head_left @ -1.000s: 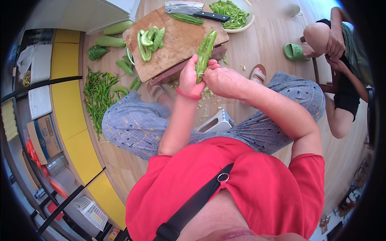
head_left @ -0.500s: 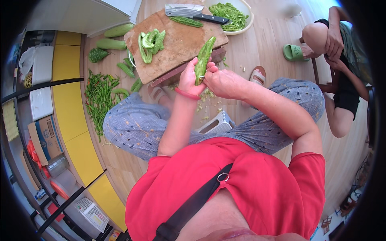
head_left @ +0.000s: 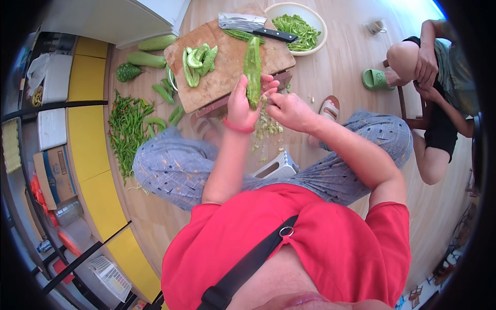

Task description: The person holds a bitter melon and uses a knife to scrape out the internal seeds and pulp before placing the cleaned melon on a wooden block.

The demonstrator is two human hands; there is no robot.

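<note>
Right now I am watching the left hand (head_left: 243, 103) closing around a long green gourd half (head_left: 252, 71), fingers wrapped behind it and thumb in front, holding it upright so its tip is pointing toward twelve o'clock over the wooden cutting board (head_left: 227, 64). The right hand (head_left: 288, 109) is sitting at about four o'clock from the gourd, its fingertips pressing into the lower cut end; the fingers are curled, pinching at the pale inside, though I cannot tell whether they are gripping any of it. Pale scrapings (head_left: 267, 125) are lying just below both hands, at six o'clock.

On the board, at nine o'clock from the gourd, a small heap of green gourd pieces (head_left: 198, 63) is resting. A cleaver (head_left: 253, 26) is lying across the board's far edge at twelve o'clock, and a white bowl (head_left: 320, 43) of cut greens is sitting at one o'clock. Whole gourds (head_left: 150, 51) and a spread of green chillies (head_left: 126, 129) are lying on the floor at nine o'clock. Another person (head_left: 439, 98) is sitting at three o'clock.
</note>
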